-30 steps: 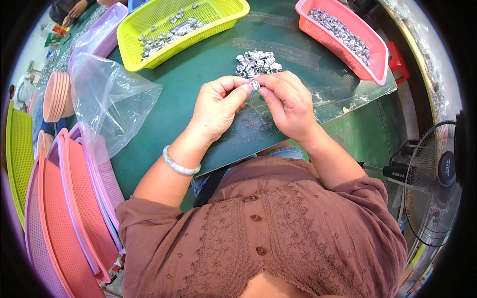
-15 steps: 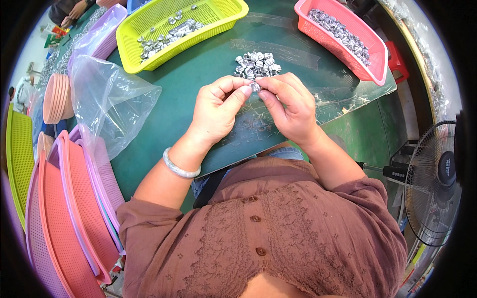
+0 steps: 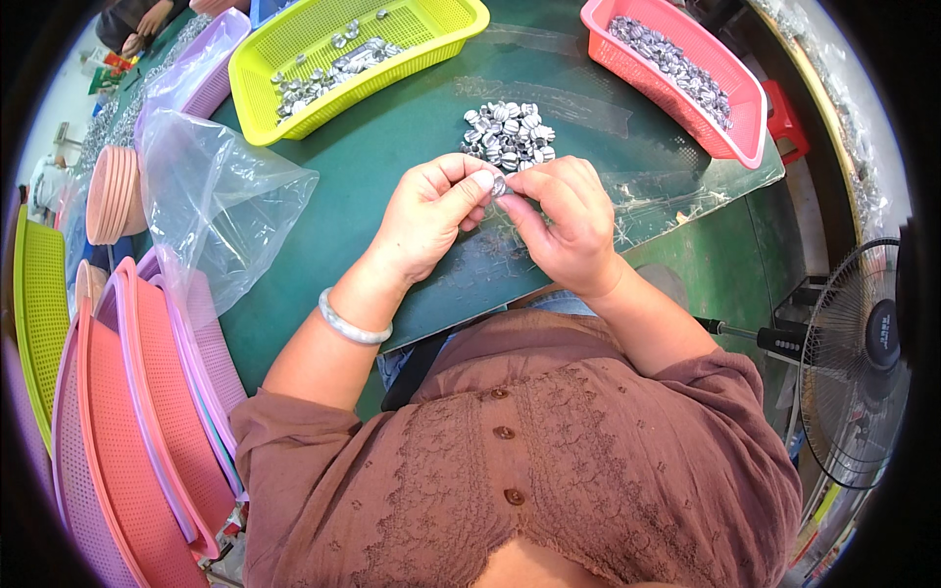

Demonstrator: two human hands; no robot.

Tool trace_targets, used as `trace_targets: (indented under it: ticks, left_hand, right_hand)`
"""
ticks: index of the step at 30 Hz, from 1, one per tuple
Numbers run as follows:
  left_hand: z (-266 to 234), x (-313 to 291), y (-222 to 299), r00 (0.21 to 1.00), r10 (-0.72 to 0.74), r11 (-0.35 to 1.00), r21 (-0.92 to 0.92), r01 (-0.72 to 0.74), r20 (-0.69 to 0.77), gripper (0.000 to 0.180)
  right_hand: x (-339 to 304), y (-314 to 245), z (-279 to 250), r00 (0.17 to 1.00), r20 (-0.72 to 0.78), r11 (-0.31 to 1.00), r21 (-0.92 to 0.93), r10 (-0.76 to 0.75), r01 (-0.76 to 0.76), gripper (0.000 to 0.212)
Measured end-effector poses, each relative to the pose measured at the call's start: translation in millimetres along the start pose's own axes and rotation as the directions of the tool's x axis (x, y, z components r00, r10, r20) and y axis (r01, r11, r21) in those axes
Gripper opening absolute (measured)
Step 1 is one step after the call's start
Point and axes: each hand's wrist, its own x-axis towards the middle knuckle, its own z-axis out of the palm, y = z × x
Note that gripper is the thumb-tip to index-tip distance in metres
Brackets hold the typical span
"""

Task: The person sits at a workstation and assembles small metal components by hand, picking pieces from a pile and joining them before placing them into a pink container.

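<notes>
Between the fingertips of both hands is a small round silvery metal part [image 3: 499, 186], partly covered by the fingers. My left hand [image 3: 431, 211], with a pale bangle [image 3: 353, 321] on its wrist, pinches it from the left. From the right, my right hand [image 3: 569, 218] grips it between thumb and forefinger. Just beyond the fingers lies a heap of similar small parts [image 3: 508, 132], silver with dark gaps, on the green tabletop [image 3: 421, 108]. A lime-green basket [image 3: 257, 93] at the far left and a pink basket [image 3: 676, 113] at the far right hold more of them.
A clear plastic bag [image 3: 230, 201] lies on the table's left side beside stacked round peach baskets [image 3: 113, 196]. Several pink and purple baskets [image 3: 157, 412] stand nested at the left. At right are a black fan [image 3: 863, 363] and a red stool [image 3: 784, 122]. Another person's hand [image 3: 154, 18] shows far left.
Both hands have come slightly toward me with the small metal part, which has turned between the fingers. More of the heap behind them is now visible.
</notes>
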Motion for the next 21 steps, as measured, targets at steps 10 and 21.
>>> trace_targets:
  ticks: [10, 21]
  left_hand:
    - [1.0, 0.3, -1.0, 0.999, 0.031, 0.974, 0.224, -0.039, 0.037, 0.012]
    - [-8.7, 2.8, 3.1, 0.975, 0.157, 0.838, 0.501, -0.217, 0.159, 0.011]
  right_hand:
    - [-9.5, 0.4, -5.0, 0.992, 0.043, 0.990, -0.070, -0.119, 0.121, 0.020]
    - [-12.8, -3.1, -7.2, 0.971, 0.105, 0.974, -0.053, -0.214, 0.221, 0.018]
